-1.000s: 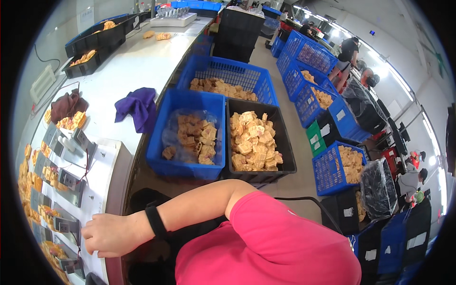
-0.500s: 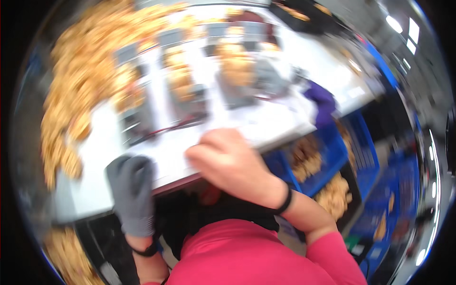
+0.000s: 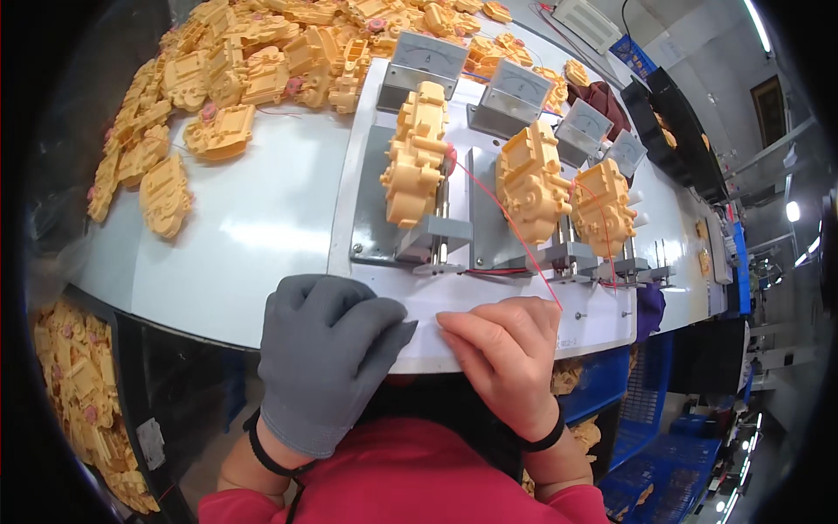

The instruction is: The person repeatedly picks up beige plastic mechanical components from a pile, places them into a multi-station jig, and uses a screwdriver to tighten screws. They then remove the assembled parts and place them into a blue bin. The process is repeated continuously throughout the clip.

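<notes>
Your gloved left hand (image 3: 325, 362) and bare right hand (image 3: 506, 354) rest loosely curled, holding nothing, on the white board's (image 3: 489, 301) near edge; the yellow plastic parts (image 3: 417, 157) stand clamped just beyond your fingers.

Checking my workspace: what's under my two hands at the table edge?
Both hands, grey-gloved left and bare right, rest on the white fixture board. The board beneath the palms is covered.
</notes>
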The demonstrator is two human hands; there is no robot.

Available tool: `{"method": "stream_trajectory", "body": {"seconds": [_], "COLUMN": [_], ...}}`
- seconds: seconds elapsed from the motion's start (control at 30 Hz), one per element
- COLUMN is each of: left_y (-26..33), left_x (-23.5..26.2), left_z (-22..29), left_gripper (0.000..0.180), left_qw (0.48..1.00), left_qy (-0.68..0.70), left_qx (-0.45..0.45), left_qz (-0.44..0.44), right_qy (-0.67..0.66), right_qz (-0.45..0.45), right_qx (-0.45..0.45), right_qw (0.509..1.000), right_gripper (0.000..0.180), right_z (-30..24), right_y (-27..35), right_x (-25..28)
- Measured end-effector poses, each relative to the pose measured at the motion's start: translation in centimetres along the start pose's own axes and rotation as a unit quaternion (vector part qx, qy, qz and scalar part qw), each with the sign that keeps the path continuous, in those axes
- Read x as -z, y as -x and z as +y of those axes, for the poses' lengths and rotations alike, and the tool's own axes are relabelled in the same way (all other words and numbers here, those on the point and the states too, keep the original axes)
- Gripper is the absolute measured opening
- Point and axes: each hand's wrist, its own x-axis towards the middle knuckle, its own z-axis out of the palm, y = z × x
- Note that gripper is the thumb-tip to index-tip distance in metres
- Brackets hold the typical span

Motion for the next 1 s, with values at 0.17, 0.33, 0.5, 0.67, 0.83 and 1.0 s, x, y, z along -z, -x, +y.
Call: {"method": "stream_trajectory", "body": {"seconds": [0.17,0.33,0.5,0.67,0.83,1.0], "left_y": [-0.1,0.3,-0.1,0.6,1.6,1.2], "left_x": [0.2,0.7,0.3,-0.7,-1.0,-0.6], "left_z": [-0.1,-0.3,-0.8,-0.6,-2.0,-2.4], "left_gripper": [0.018,0.019,0.02,0.02,0.018,0.02], "left_qw": [0.999,0.999,0.999,0.999,0.992,0.992], "left_qy": [-0.019,-0.018,-0.015,0.024,0.065,0.043], "left_qx": [0.016,0.027,0.004,0.035,0.091,0.08], "left_qz": [-0.022,-0.035,-0.029,-0.022,-0.059,-0.093], "right_qy": [0.005,0.001,-0.02,-0.018,-0.027,-0.029], "right_qz": [0.009,0.002,0.011,0.042,0.103,0.098], "right_qx": [-0.006,-0.011,-0.023,-0.03,-0.026,-0.038], "right_qw": [1.0,1.0,0.999,0.999,0.994,0.994], "right_gripper": [0.028,0.028,0.029,0.022,0.015,0.013], "right_z": [0.0,-0.5,-0.3,0.2,0.2,0.1], "right_y": [0.1,0.3,0.6,0.3,0.5,1.0], "right_x": [-0.3,-0.4,-0.7,-0.4,-1.2,-1.2]}}
